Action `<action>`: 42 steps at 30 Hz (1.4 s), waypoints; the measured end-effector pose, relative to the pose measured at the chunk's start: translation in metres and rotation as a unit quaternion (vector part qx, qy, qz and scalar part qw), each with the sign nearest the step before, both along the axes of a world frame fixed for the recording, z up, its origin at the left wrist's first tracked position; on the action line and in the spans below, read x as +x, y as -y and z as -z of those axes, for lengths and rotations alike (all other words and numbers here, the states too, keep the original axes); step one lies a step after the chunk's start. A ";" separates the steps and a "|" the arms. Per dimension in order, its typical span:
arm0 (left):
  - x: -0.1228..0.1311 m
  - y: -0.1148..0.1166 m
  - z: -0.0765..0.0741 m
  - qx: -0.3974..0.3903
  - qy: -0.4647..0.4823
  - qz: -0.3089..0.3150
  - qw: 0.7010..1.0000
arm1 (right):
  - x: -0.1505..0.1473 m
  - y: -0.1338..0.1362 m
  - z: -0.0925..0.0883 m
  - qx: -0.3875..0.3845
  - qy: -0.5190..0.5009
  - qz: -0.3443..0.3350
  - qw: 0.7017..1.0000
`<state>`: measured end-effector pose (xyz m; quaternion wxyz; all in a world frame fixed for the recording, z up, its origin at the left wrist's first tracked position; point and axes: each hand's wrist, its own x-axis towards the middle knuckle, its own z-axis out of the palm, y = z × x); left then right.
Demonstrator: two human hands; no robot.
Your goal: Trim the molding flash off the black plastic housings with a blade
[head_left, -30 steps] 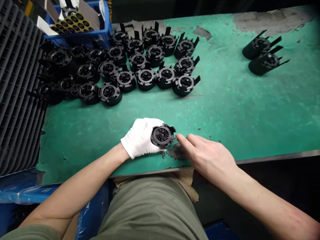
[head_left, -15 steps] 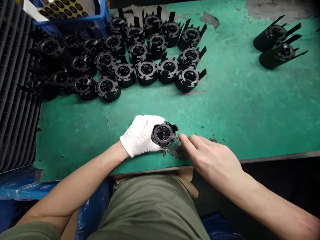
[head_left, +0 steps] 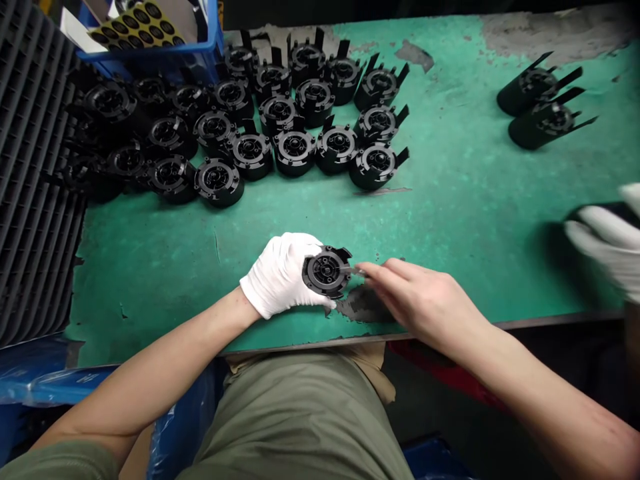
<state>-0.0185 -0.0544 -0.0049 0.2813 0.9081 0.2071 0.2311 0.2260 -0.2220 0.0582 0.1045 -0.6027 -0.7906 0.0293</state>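
Note:
My left hand (head_left: 283, 275), in a white glove, is wrapped around a round black plastic housing (head_left: 327, 272) close to the table's front edge. The housing's ringed end, with raised ribs and small posts, faces up toward me. My right hand (head_left: 423, 293) is bare and pinches a small thin metal blade (head_left: 356, 270) between thumb and fingers. The blade's tip reaches over the right side of the housing's face; whether it touches cannot be made out. Most of the blade's rear part is hidden in my fingers.
Several similar black housings (head_left: 295, 150) stand crowded at the back left of the green table (head_left: 450, 200). Two more (head_left: 543, 123) lie tilted at the back right. A blue bin (head_left: 200, 53) holds a sticker sheet (head_left: 137, 28). Another person's gloved hand (head_left: 607, 243), blurred, holds something dark at right.
Another person's gloved hand has come in at the right edge with a dark object. My right hand has shifted slightly, its blade still at the housing. The view has tilted a little.

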 end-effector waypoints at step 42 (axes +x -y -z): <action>0.008 0.005 -0.002 -0.011 -0.022 0.031 0.999 | -0.008 -0.014 -0.010 -0.016 0.188 -0.012 0.982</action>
